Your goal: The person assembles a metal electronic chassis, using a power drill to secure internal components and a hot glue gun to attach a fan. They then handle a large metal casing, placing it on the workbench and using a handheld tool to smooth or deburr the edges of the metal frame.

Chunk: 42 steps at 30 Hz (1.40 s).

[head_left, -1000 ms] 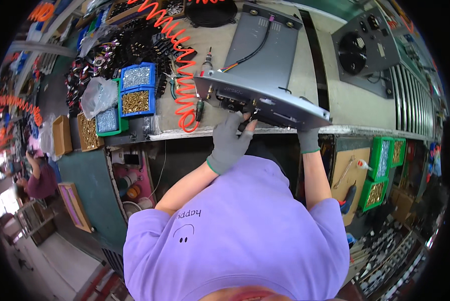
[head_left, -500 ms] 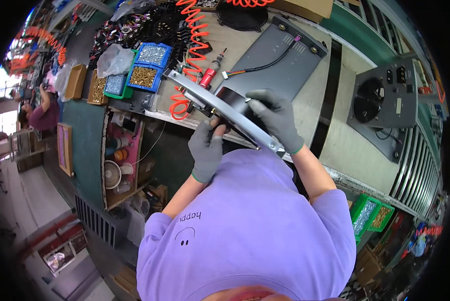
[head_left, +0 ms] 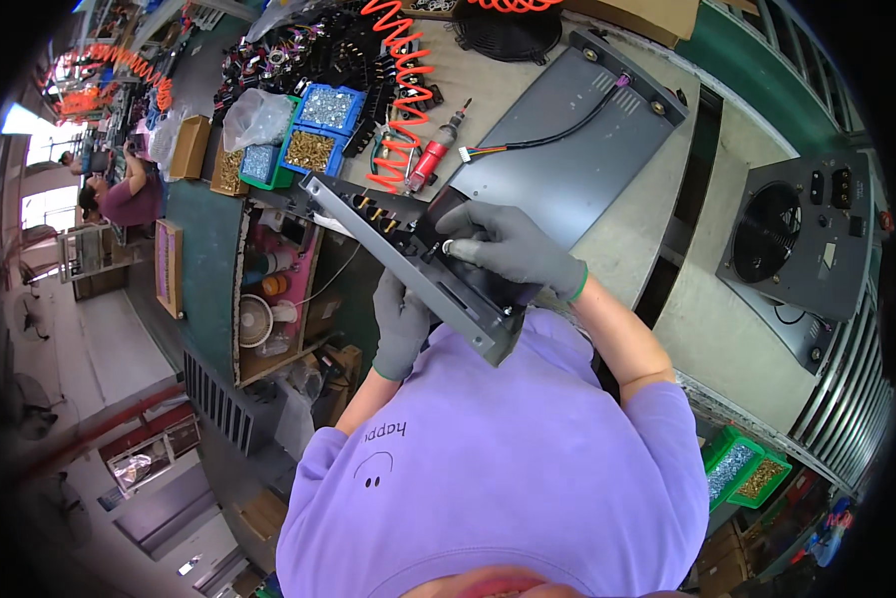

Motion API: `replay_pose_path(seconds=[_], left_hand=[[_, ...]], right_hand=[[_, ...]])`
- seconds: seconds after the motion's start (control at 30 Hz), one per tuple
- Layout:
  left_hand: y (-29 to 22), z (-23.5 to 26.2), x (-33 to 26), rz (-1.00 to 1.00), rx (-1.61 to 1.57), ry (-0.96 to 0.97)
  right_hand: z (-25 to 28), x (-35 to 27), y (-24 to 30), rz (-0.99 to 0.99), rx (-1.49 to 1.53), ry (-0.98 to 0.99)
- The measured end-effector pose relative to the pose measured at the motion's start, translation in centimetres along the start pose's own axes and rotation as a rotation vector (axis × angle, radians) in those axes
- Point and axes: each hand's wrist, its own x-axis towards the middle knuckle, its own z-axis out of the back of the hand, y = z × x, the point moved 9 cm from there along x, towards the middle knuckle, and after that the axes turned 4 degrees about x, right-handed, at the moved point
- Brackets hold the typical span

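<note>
A grey metal panel [head_left: 408, 267] with a folded edge hangs tilted in front of my chest, off the bench edge. Black parts with brass-coloured terminals [head_left: 376, 212] line its inner side. My left hand [head_left: 400, 324], in a grey glove, grips the panel from below; its fingertips are hidden behind the metal. Over the inner side is my right hand [head_left: 516, 251], also gloved, its thumb and fingers pinching a small silvery metal piece [head_left: 448, 246] close to the panel. The exact kind of that piece is too small to make out.
On the bench lie a red screwdriver-like power tool [head_left: 433, 157], a coiled orange hose [head_left: 408, 95] and a large grey metal plate [head_left: 557, 135] with a cable. Blue bins [head_left: 313, 130] of screws stand left. A grey fan housing [head_left: 802, 234] stands right.
The panel has turned so more of its inner side shows, and its near end has come down toward my body. My right hand has moved left and lower with the silvery piece.
</note>
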Motion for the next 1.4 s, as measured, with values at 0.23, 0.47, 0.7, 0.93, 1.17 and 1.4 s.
replay_pose_path(seconds=[0.23, 0.47, 0.7, 0.93, 1.17, 1.4], left_hand=[[-0.9, 0.1, 0.0, 0.057, 0.064, -0.024], [-1.5, 0.1, -0.3, -0.03, 0.172, -0.03], [-0.3, 0.0, -0.2, 0.028, 0.073, -0.008], [0.2, 0.1, -0.3, 0.012, 0.108, -0.032], [-0.5, -0.2, -0.2, 0.062, 0.01, -0.027], [-0.9, -0.4, 0.1, 0.051, 0.086, 0.027]], right_hand=[[-0.4, 1.6, 0.0, -0.05, 0.094, 0.203], [-1.8, 1.8, -0.1, -0.023, -0.078, 0.239], [-2.0, 1.0, 0.4, 0.015, -0.075, 0.294], [-2.0, 1.6, 1.6, 0.199, -0.288, 0.267], [-2.0, 1.8, 1.5, 0.245, -0.347, 0.269], [-2.0, 1.9, 1.6, 0.144, -0.329, 0.256]])
